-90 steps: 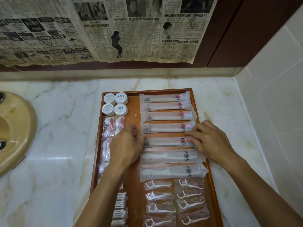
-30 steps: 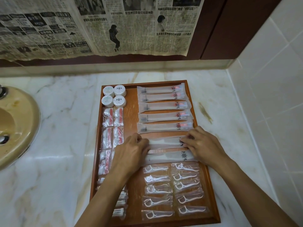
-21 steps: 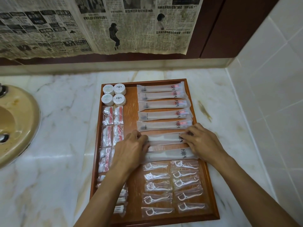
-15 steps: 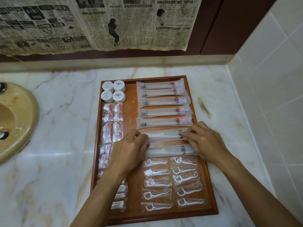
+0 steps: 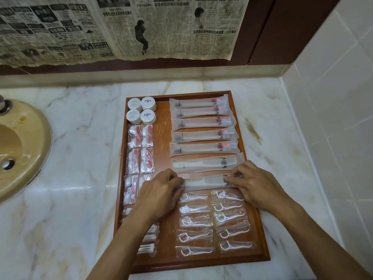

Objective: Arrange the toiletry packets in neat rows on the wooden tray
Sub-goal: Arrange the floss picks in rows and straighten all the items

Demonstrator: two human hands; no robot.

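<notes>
Marble counter is carrying the wooden tray; left hand and right hand are pinching the nearest comb packet by its ends, likely squaring its row.

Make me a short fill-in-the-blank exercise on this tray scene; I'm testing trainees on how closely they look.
1. Both hands hold the ends of the nearer ____ packet.
2. The round white containers at the tray's far left corner number ____.
3. The floss pick packets lie in ____ columns.
4. The sink is set in the counter on the wooden tray's ____ side.

Missing words: comb; four; two; left
</notes>
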